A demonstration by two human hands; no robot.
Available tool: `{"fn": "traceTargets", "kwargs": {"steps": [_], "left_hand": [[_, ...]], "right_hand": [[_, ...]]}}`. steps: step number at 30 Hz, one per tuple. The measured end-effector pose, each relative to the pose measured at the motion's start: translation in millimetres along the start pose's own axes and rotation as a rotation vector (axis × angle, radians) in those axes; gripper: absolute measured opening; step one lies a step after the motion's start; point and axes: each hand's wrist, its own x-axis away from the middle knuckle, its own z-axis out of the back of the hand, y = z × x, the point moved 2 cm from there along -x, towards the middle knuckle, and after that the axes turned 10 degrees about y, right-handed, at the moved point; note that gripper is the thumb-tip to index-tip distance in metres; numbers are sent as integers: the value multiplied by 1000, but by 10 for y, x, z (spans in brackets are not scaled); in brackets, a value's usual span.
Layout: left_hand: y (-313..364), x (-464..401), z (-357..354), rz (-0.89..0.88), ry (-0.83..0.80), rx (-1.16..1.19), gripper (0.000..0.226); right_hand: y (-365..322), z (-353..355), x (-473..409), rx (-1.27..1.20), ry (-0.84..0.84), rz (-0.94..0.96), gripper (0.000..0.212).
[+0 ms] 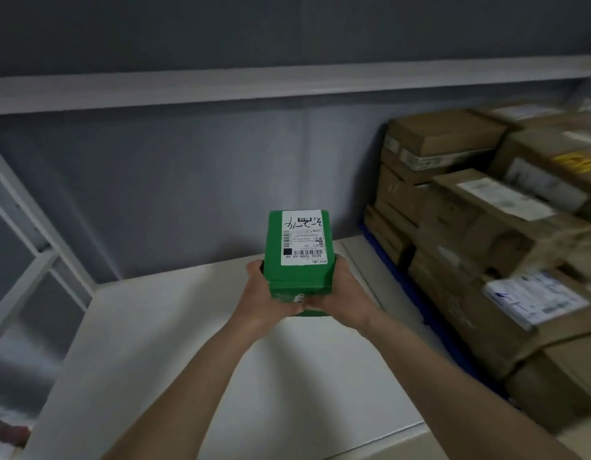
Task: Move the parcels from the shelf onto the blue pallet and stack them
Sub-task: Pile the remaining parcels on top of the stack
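A green parcel (299, 254) with a white shipping label on top is held out in front of me, above a white surface. My left hand (259, 295) grips its near left side and my right hand (342, 292) grips its near right side, thumbs meeting under the near end. At the right, brown cardboard parcels (480, 234) are stacked in several layers on the blue pallet (417, 293), of which only a strip of the left edge shows.
The white shelf surface (154, 343) spreads below my arms. A grey wall stands behind it, with a white shelf beam (221, 91) crossing above. White frame struts (32, 234) stand at the left edge.
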Motion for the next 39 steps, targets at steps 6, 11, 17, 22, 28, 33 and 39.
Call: {"fn": "traceTargets", "kwargs": {"steps": [6,11,17,22,28,33,39], "left_hand": [[364,94,-138,-75,10,-53,77],[698,154,-295,-125,55,-53,78],[1082,180,-671,-211,114,-48,80],[1512,221,-1064,-258,148,-20,97],[1921,254,-1606,-318,194,-24,87],[2137,232,-2055,-330,188,-39,87],[2319,242,-2513,-313,184,-27,84]], "right_hand": [[-203,412,98,69,26,57,82],[-413,843,170,59,49,95,84],[-657,1551,313,53,83,191,93],[-745,2170,306,22,109,249,88],[-703,2851,306,-3,130,280,84],[-568,3327,266,-2,161,302,89],[-385,3744,200,21,197,381,95]]}}
